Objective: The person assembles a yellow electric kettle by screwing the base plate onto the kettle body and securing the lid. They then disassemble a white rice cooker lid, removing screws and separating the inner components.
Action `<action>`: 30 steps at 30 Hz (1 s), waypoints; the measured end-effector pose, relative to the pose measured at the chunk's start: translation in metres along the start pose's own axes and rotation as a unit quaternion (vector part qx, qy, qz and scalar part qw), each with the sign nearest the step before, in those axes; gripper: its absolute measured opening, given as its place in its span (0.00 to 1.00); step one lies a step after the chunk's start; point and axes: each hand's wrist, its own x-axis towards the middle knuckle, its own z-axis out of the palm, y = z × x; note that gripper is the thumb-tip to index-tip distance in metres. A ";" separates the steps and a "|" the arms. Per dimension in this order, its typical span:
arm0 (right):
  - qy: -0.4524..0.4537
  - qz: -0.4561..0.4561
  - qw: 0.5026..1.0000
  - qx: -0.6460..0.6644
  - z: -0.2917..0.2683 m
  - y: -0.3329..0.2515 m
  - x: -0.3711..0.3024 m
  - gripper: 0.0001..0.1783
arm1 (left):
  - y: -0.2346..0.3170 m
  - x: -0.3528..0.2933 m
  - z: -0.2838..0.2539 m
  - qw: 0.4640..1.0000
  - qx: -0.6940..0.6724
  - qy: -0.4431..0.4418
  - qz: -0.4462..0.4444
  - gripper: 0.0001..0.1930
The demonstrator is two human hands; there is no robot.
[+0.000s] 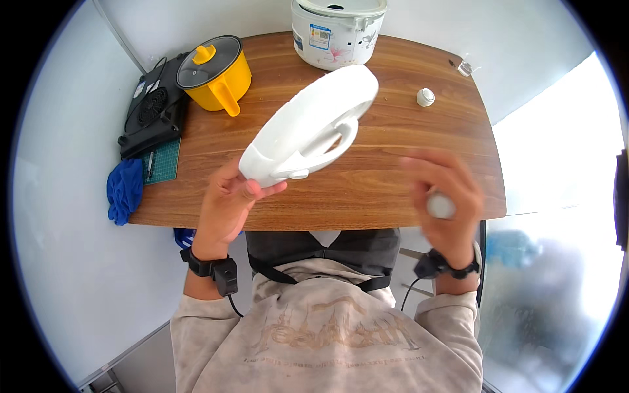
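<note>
My left hand point(230, 198) grips the near end of a white rounded plastic cover with a looped handle point(304, 128). The cover is held up at a tilt above the table, its far end rising toward the upper right. To the right, my right hand point(447, 196) is smeared by motion, its fingers curled round a small round whitish piece point(441, 205) whose kind I cannot make out. Behind the cover stands a white rice cooker point(337, 39) with a flower print; its top is partly cut off by the picture's edge.
A yellow electric pot point(226, 82) with a dark lid stands at back left. Beside it lie a black fan-like device point(151, 105), a green cutting mat point(167, 160), a pen point(151, 164) and blue cloth point(124, 191). A small white cap point(425, 97) sits on the wooden table point(367, 203) at right, near a clear piece point(465, 68).
</note>
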 end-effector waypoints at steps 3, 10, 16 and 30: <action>-0.018 -0.067 0.997 -0.027 0.042 0.004 0.007 0.19 | -0.008 0.004 0.006 0.997 -0.069 0.000 -0.047 0.34; -0.081 -0.021 0.996 0.003 0.071 0.003 0.016 0.23 | -0.015 0.003 0.013 0.993 -0.098 -0.028 -0.064 0.34; -0.093 0.022 0.995 0.017 0.073 0.004 0.019 0.18 | -0.019 0.003 0.011 0.994 -0.075 -0.034 -0.074 0.34; -0.099 -0.026 0.990 0.094 0.067 0.020 0.005 0.20 | 0.008 -0.004 0.023 0.919 0.319 -0.117 0.199 0.18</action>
